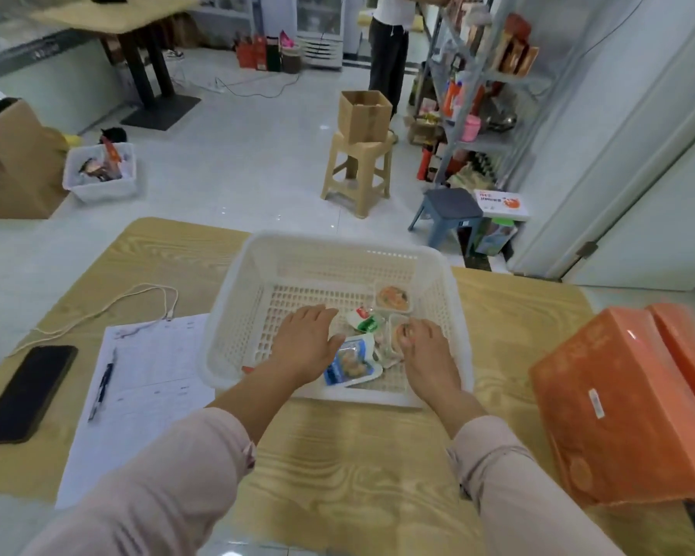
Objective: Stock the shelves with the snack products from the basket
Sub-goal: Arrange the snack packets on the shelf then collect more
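**Both hands down in the basket, collecting the last snacks**

The two pale sleeves [165, 475] reach forward over the bench [338, 475], and both hands are inside the white basket [227, 315], apart from each other. The left hand [305, 343] lies flat with straight, spread fingers. It rests on the packs at the bottom, probably to push them together so they can be lifted in one go. The right hand [422, 355] has bent fingers over the edge of a small tub [396, 335] and seems to grip it.

Between the hands lies a blue pack [352, 365], and just beyond it a red-green packet [364, 319]. A round cup [394, 296] stands further in front of the right hand. Few snacks are left, so I judge the stocking is nearly done. The shelves [478, 94] are far ahead and to the right of the hands, so the goods must be carried across the floor.

Left of the left hand lie a sheet of paper [149, 403], a pen [101, 391] and a phone [25, 391]. An orange box [626, 403] sits right of the right hand.
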